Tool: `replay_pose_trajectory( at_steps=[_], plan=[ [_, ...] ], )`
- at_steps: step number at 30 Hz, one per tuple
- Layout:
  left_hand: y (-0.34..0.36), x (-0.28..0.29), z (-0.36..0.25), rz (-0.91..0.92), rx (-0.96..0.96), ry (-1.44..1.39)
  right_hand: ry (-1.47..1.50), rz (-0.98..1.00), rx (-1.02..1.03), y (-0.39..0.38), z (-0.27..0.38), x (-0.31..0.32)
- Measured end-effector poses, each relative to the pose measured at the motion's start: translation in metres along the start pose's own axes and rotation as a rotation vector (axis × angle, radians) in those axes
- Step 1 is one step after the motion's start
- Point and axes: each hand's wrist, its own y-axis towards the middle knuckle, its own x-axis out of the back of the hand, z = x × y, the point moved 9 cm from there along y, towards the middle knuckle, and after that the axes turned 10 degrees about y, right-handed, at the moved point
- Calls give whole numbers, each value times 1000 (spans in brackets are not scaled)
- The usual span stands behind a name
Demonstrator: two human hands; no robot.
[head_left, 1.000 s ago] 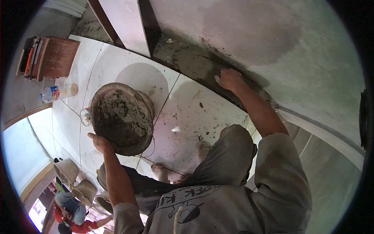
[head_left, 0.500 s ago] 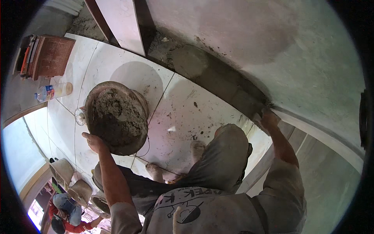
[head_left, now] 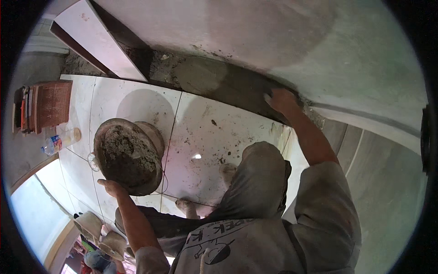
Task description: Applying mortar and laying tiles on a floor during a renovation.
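Our left grip (head_left: 113, 187) clasps the bucket (head_left: 156, 180); our right grip (head_left: 280, 100)'s state we cannot tell. The mortar strip (head_left: 239, 86) looks mostly smoothed, its rough left end apparently remaining.

Tile floor (head_left: 196, 123) lies open between the mortar bucket (head_left: 154, 179) and your right knee (head_left: 262, 160). Wall (head_left: 356, 68) close beyond your right hand (head_left: 280, 101); leftward lane along the mortar strip (head_left: 242, 89), blocked by white panel (head_left: 98, 39). Bucket bars your left hand (head_left: 113, 187) forward.
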Motion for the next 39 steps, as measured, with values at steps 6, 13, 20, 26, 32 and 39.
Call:
replay_pose_trajectory(
  at_steps=[6,13,20,26,32,39],
  plan=[
    [3,-2,3,5,78,-63,111,-148,-160,-73,-110,-1],
    [-1,-1,-2,13,68,-49,181,-371,-56,-109,-128,20],
    [-3,1,-2,-7,66,-20,1,-181,-47,-66,-31,22],
    [12,-5,5,13,3,-81,-27,-15,98,-26,7,-6],
    [10,-2,10,-22,106,13,-73,48,14,-73,-83,-15],
    [0,2,0,-35,52,78,-3,-114,-127,-110,-168,-20]
  ],
)
